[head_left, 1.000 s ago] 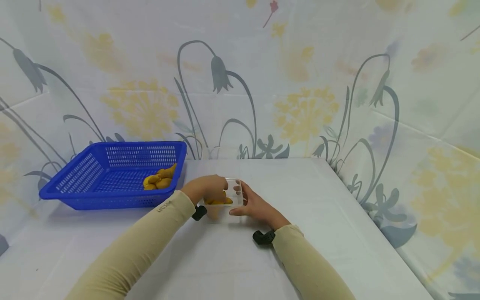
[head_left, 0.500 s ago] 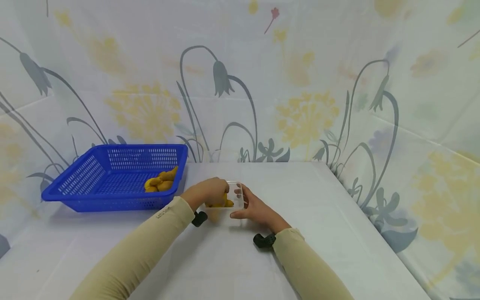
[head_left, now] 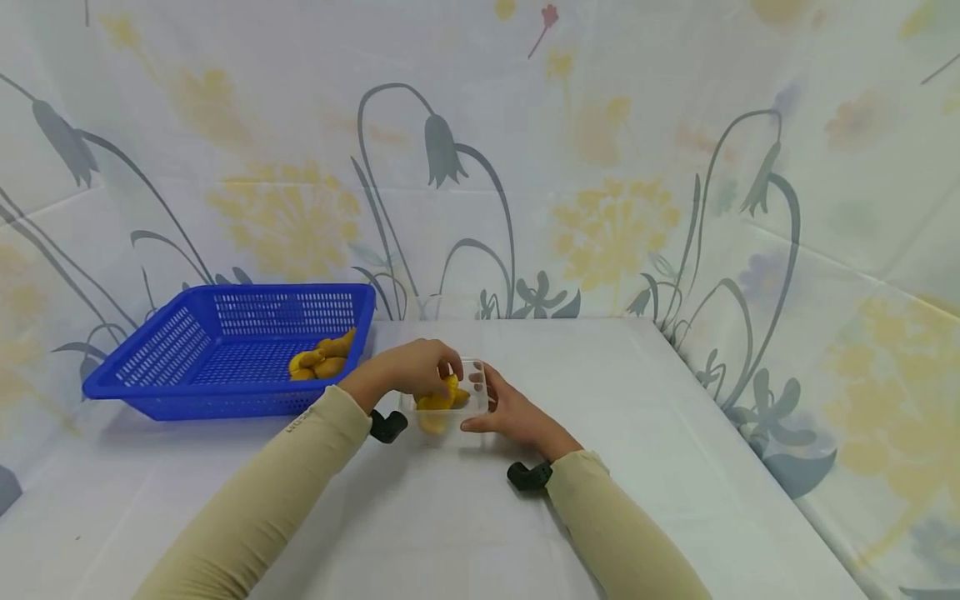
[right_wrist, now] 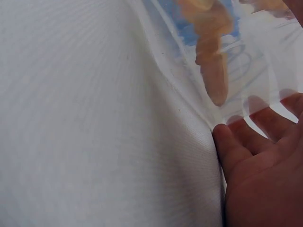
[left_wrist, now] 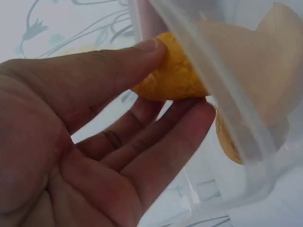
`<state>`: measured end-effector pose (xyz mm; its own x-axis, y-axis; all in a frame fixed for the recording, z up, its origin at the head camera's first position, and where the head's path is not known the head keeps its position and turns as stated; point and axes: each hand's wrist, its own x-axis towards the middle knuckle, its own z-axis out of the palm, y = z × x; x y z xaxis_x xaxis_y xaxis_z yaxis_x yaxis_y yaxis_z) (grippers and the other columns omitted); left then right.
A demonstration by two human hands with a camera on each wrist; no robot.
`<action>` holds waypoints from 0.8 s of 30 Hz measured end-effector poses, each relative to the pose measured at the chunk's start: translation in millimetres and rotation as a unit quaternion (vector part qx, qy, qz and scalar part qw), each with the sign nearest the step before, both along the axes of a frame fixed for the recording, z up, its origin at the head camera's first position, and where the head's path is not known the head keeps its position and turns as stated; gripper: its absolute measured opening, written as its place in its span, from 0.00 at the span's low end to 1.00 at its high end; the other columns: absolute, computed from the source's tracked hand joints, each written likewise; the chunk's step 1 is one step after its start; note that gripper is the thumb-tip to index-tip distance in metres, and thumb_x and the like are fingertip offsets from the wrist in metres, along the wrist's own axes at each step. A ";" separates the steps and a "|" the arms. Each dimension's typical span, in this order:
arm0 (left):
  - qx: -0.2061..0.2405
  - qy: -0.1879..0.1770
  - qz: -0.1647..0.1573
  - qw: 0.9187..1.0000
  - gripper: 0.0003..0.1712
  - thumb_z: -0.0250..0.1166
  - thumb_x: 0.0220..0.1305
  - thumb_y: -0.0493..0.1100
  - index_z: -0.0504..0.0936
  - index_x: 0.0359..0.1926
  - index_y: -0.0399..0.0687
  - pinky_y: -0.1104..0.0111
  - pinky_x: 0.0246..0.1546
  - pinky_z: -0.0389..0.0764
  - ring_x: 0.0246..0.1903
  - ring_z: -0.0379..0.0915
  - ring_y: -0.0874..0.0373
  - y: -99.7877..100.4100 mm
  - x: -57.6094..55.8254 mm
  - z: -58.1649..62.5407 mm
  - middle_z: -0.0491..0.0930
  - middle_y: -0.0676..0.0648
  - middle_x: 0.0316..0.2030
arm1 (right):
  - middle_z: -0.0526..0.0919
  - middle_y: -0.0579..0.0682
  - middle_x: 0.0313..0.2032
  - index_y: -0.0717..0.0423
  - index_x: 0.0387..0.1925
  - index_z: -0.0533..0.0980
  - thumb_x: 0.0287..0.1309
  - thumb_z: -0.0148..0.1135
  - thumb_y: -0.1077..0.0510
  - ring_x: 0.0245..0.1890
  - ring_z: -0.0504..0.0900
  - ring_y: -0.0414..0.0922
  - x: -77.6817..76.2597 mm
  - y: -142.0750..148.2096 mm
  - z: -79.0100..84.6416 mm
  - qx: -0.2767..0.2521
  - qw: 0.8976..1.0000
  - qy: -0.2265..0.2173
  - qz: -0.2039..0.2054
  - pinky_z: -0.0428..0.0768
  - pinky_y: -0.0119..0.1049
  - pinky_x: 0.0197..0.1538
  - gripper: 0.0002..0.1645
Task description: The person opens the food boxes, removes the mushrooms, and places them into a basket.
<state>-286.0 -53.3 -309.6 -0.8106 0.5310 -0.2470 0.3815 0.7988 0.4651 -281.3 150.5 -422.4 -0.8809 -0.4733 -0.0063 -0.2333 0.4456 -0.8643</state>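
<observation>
A clear plastic box [head_left: 474,403] stands on the white-covered table in the head view, with yellow-brown knobbly ginger roots in it. My left hand [head_left: 422,367] is over the box's left side. In the left wrist view, its thumb and fingers pinch one end of a yellow ginger root [left_wrist: 174,71] at the rim. The rest of that root shows dimly through the cloudy box wall. At the box's right side, my right hand [head_left: 516,414] holds the box, thumb at the front and fingers along the side wall. Another ginger root [right_wrist: 214,71] shows through the plastic in the right wrist view.
To the left, a blue perforated basket [head_left: 225,402] holds several more ginger roots [head_left: 324,357] in its right corner. Behind the table hangs a flower-printed sheet [head_left: 480,167]. A dark object [head_left: 7,490] sits at the left edge.
My left hand has risen slightly and shifted a little left, and more of the yellow ginger root shows below its fingers. The right hand stays on the box.
</observation>
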 end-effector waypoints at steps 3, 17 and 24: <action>0.018 -0.008 -0.001 1.000 0.13 0.68 0.59 0.38 0.84 0.46 0.52 0.67 0.37 0.85 0.38 0.79 0.56 -4.1 0.0 2.2 0.81 0.44 0.46 | 0.58 0.46 0.73 0.44 0.77 0.40 0.49 0.74 0.47 0.74 0.57 0.48 -0.6 -0.5 0.4 0.002 1.000 0.001 0.002 0.62 0.48 0.72 0.65; 0.103 -0.011 0.023 0.994 0.15 0.65 0.62 0.42 0.81 0.51 0.54 0.57 0.53 0.81 0.52 0.77 0.51 -43.0 -3.1 23.2 0.82 0.48 0.49 | 0.59 0.45 0.72 0.42 0.76 0.42 0.50 0.74 0.48 0.74 0.58 0.48 -1.7 -1.1 3.0 0.005 1.000 -0.002 -0.005 0.61 0.49 0.73 0.63; 0.129 0.014 0.057 0.990 0.18 0.66 0.62 0.46 0.79 0.54 0.56 0.52 0.58 0.77 0.54 0.76 0.49 -68.2 -1.2 39.2 0.79 0.47 0.52 | 0.59 0.48 0.73 0.44 0.76 0.41 0.49 0.74 0.49 0.73 0.59 0.48 0.0 -1.2 3.4 0.001 1.000 -0.005 0.001 0.62 0.49 0.72 0.64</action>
<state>-287.2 -121.6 -270.4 -0.8735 0.4780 -0.0921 0.3112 0.6939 0.6494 -281.3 149.4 -418.9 -0.8803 -0.4742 -0.0160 -0.2253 0.4474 -0.8655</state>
